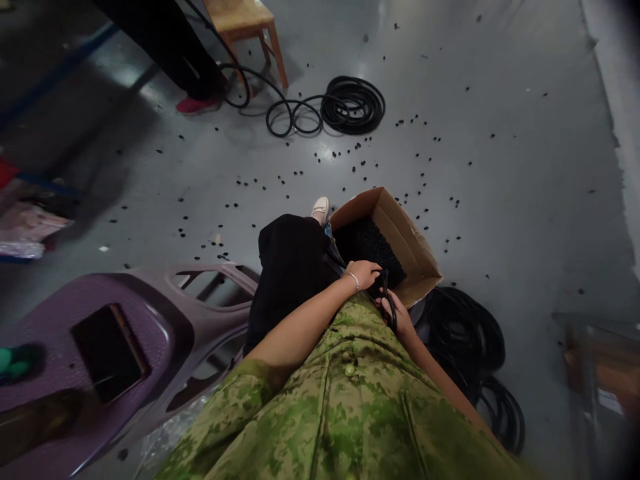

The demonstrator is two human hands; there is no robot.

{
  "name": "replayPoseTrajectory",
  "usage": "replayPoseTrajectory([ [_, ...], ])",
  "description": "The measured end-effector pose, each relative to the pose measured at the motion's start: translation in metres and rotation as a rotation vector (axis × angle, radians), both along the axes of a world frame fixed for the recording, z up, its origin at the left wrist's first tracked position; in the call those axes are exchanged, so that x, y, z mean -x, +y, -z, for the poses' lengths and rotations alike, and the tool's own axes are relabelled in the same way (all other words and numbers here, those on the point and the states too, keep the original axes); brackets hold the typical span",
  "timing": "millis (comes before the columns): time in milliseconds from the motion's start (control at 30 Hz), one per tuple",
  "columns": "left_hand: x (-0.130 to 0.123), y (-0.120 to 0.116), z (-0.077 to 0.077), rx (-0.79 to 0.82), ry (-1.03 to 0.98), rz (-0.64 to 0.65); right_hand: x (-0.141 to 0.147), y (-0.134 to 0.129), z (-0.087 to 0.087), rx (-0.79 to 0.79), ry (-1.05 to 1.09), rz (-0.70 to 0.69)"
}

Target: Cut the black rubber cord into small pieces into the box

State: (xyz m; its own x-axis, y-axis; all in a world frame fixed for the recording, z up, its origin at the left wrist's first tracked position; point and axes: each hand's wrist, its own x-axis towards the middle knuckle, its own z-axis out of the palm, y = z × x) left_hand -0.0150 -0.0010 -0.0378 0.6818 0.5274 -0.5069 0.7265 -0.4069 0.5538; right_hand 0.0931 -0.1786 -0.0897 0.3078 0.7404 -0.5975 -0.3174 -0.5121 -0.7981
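Observation:
My left hand [363, 274], with a bracelet at the wrist, is closed at the upper end of a short bend of black rubber cord [391, 312]. Just below and to the right, my right hand [399, 313] wraps its fingers round the same cord, which curves down past the palm. Both hands are over the near edge of an open cardboard box [413, 243]. Inside the box lies a heap of small black pieces [367, 243]. Exactly what the left fingertips pinch is small and partly hidden.
Coiled black hoses [463, 330] lie right of the box, and another coil [354, 105] lies ahead. Small black bits dot the floor [525, 200]. A purple plastic stool [165, 333] on the left carries a phone [110, 352]. Another person's leg [187, 60] stands by a wooden stool [245, 17].

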Motion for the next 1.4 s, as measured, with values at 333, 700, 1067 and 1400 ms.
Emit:
replayPoseTrajectory([
  [333, 0.000, 0.000, -0.001, 0.004, -0.011, -0.004, 0.000, 0.000, 0.000, -0.028, -0.074, -0.025],
  [700, -0.002, 0.002, 0.004, 0.035, -0.006, -0.022, 0.001, 0.000, -0.006, -0.056, -0.378, -0.110],
  [1067, -0.001, 0.005, 0.004, 0.024, 0.028, -0.072, 0.003, 0.005, 0.011, -0.105, -0.467, -0.073],
  [1400, -0.001, 0.005, 0.000, 0.014, 0.023, -0.046, 0.004, 0.005, 0.016, -0.116, -0.503, -0.079],
])
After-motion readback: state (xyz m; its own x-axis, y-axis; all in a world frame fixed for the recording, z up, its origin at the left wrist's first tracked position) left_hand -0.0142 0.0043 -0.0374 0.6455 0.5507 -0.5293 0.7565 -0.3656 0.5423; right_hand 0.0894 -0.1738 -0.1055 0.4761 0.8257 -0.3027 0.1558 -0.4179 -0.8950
